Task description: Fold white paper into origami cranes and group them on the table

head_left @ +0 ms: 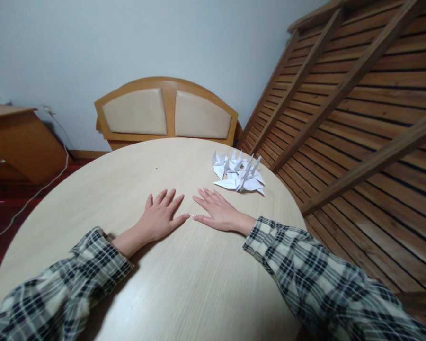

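Note:
My left hand (160,217) lies palm down on a pale round wooden table (195,284), its fingers spread. Just to its right, my right hand (218,211) also rests flat with fingers apart, and the two thumb tips almost meet. Neither hand holds anything. Several white folded paper cranes (246,177) stand in a cluster beyond my right hand, close to the table's far right edge. They overlap, so some are partly hidden. My right fingertips are nearest to them, a small gap away.
A wooden headboard (170,84) with two cream panels stands behind the table against the wall. Slatted wooden boards (358,109) lean along the right side. At the left are a wooden desk (24,137) and a white cable (39,192) trailing down over the dark red floor.

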Tool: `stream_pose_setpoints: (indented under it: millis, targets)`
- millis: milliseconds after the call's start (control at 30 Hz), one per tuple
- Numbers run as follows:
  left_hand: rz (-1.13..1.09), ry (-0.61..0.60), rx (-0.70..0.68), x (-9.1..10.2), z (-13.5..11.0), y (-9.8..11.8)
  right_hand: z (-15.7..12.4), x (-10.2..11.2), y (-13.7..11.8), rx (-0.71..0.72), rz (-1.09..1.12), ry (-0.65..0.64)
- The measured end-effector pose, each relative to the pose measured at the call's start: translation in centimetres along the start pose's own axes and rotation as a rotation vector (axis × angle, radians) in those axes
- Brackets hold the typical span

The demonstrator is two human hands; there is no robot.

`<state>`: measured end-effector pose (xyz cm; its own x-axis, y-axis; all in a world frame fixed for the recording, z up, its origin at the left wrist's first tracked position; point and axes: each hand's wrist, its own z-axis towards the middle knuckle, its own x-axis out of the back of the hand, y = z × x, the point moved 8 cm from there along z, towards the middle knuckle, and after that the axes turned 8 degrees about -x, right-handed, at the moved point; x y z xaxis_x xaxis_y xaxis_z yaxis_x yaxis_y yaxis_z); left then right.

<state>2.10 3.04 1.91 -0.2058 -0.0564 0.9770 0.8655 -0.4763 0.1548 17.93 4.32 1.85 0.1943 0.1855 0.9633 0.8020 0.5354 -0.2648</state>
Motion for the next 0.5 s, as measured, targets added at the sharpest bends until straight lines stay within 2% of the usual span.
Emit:
stream_pose_setpoints:
  millis: [100,500]
  targets:
    - [0.026,-0.056,0.009,-0.25,-0.01,0.19,0.00,0.00,-0.08,-0.001,-0.002,0.015]
    - [0.036,-0.032,0.001,0.00,-0.06,0.27,-0.08,0.10,-0.12,-0.024,-0.009,0.031]
